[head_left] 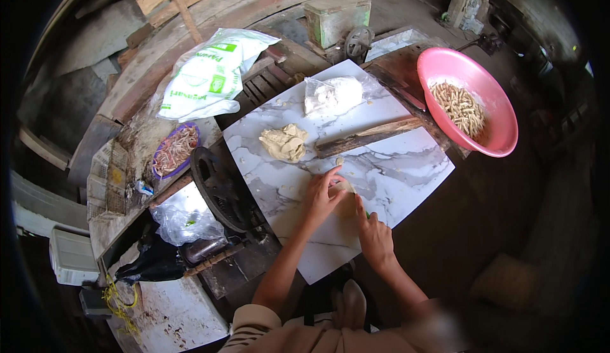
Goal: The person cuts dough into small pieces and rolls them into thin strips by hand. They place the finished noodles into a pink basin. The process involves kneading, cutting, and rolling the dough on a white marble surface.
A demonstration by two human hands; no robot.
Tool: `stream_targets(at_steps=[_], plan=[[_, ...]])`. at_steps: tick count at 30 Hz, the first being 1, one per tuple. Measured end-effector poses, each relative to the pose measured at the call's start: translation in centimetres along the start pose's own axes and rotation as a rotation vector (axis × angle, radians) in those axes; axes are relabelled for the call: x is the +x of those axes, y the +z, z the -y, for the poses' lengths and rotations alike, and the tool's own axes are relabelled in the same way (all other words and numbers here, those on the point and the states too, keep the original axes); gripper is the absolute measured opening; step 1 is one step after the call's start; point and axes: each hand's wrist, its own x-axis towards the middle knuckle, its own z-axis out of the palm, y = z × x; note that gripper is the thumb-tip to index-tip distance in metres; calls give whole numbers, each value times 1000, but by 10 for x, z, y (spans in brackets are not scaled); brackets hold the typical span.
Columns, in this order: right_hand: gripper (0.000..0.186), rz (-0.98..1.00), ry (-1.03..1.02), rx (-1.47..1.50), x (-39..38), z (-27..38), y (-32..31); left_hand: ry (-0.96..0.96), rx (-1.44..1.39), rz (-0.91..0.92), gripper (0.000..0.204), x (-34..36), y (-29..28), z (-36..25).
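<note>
Near the front of the marble-patterned board, my left hand (323,195) curves its thumb and fingers around a small pale piece of dough (344,207) that lies on the surface. My right hand (375,235) is closed on a knife (367,214) with a green handle, its index finger stretched forward along it. The knife's blade is mostly hidden by the fingers, beside the dough. Farther off, a larger lump of dough (284,142) rests on the board, left of a long wooden stick (368,137). A clear bag of white flour (333,95) stands at the board's far corner.
A pink basin (507,115) holding many short pale strips stands to the right of the marble-patterned board (406,188). On the left are a white-and-green sack (206,80), a purple-rimmed basket (198,138), a dark wheel (219,191) and clear plastic (184,216).
</note>
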Motion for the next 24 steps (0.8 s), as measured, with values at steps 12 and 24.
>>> stream_targets(at_steps=[12,24], plan=[[75,-20,49,68,-44,-29,-9,160,173,127,24,11,-6,1],[55,-272,-228,93,99,-89,8,249,453,496,18,55,-6,-10]])
